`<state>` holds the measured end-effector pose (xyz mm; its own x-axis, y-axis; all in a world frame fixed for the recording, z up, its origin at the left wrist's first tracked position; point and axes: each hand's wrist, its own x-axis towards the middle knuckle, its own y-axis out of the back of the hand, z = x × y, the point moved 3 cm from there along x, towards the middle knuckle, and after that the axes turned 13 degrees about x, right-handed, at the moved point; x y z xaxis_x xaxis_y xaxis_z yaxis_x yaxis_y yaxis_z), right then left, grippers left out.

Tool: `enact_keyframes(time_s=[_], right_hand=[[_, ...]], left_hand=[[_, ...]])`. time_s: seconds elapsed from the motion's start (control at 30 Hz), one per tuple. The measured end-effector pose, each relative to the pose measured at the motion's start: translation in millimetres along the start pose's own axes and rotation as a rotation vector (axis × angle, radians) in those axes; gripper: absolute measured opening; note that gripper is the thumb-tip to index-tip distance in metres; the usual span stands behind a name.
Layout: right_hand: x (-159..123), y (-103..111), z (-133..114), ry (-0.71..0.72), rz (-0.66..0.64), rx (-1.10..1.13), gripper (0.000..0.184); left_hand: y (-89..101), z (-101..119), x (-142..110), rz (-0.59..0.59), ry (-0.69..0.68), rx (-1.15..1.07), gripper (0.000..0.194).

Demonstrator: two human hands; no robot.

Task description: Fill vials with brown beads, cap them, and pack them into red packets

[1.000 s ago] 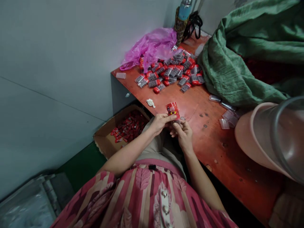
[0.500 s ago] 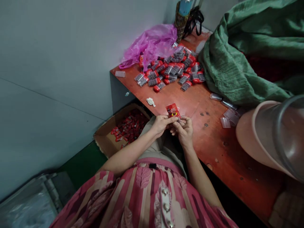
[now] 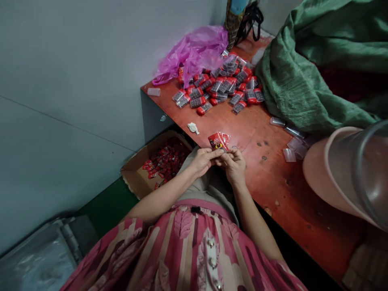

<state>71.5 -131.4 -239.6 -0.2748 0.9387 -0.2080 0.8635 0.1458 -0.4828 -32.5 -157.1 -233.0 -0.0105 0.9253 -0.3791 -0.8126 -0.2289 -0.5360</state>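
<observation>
Red printed packets (image 3: 218,140), overlapping like a small fan, are pinched between my two hands just over the table's near edge. My left hand (image 3: 205,160) closes thumb and fingers on their lower left side. On the lower right, my right hand (image 3: 235,163) grips with thumb and bent fingers; the fingertips hide the packets' bottom edges. Below and to the left, a cardboard box (image 3: 133,182) holds many similar red packets (image 3: 165,163). Farther back on the table lies a heap of small clear cases with red ends (image 3: 222,87).
A pink plastic bag (image 3: 194,50) partly covers the heap. To the right stand a green sack (image 3: 287,89) and a pinkish bucket (image 3: 318,161), with clear plastic pieces (image 3: 292,151) between. White crumpled scrap (image 3: 193,128) lies on the red table (image 3: 254,178); a wall is at left.
The packets have spread apart, so a second one now shows more behind the front one. The front packet has shifted slightly left. Both hands stay close together.
</observation>
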Motion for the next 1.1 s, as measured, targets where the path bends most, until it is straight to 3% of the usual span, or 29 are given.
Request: enact_keyframes(time_s=[0.13, 0.23, 0.33, 0.4, 0.43, 0.53, 0.6, 0.7, 0.8, 0.93, 1.1], right_hand=[[2, -10, 6, -0.028, -0.049, 0.001, 0.027], [1, -8, 3, -0.028, -0.07, -0.005, 0.027], [2, 5, -7, 0.013, -0.019, -0.045, 0.025], [4, 15, -14, 0.041, 0.023, -0.08, 0.024], [5, 20, -16, 0.051, 0.039, -0.096, 0.024], [6, 27, -21, 0.061, 0.058, -0.139, 0.024], [4, 29, -22, 0.058, 0.057, -0.165, 0.024], [2, 32, -24, 0.051, 0.049, -0.202, 0.022], [6, 35, -28, 0.058, 0.047, -0.239, 0.021], [23, 35, -33, 0.069, 0.1, -0.3, 0.024], [50, 20, -32, 0.1, 0.026, -0.214, 0.034]], left_hand=[[13.5, 7, -8, 0.026, -0.018, -0.049, 0.027], [34.1, 10, -23, 0.215, -0.067, -0.139, 0.032], [50.2, 5, -38, 0.409, 0.003, -0.059, 0.043], [50.1, 3, -38, 0.417, 0.008, 0.207, 0.046], [46.3, 5, -34, 0.388, -0.061, 0.396, 0.044], [24.7, 16, -6, 0.291, -0.469, 1.056, 0.04], [13.1, 19, 18, 0.283, -0.65, 1.446, 0.042], [9.7, 14, 48, 0.328, -0.684, 1.758, 0.035], [13.0, 8, 58, 0.374, -0.712, 1.774, 0.026], [14.1, 7, 53, 0.409, -0.768, 1.625, 0.025], [5.4, 12, 44, 0.326, -0.784, 1.354, 0.024]])
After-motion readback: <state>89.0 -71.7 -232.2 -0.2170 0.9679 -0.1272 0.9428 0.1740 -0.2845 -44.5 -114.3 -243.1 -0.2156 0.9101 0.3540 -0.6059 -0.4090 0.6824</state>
